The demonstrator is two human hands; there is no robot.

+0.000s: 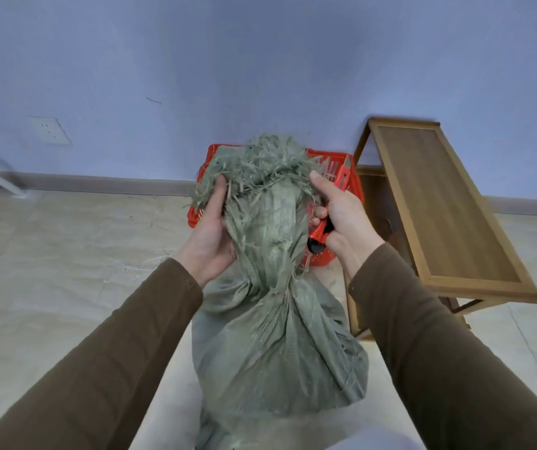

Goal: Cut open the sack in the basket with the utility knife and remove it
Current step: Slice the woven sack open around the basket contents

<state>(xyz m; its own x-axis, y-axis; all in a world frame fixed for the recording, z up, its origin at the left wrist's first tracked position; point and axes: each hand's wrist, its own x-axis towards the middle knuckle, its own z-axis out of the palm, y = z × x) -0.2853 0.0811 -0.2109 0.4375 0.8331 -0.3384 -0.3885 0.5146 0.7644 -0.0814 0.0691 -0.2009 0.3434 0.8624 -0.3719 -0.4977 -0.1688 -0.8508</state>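
A pale blue wall fills the back of the room, with a white socket low on its left, and the floor is pale, glossy tile strewn with a few loose fibres. To the right stands a wooden bench with a framed, flat top, close beside the red plastic basket, whose slotted wall shows only in patches because the sack hangs in front of it. The sack is grey-green woven plastic, limp and creased, pinched to a narrow neck halfway up and bulging below; it is lifted up in front of the basket, and whether any part still lies inside cannot be told. Its top edge is a ragged fringe of frayed strands. Both arms wear brown sleeves. The left hand clutches the frayed top, fingers buried in the cloth. The right hand is closed round the red and black utility knife, thumb raised beside the fringe, just touching the sack's neck.
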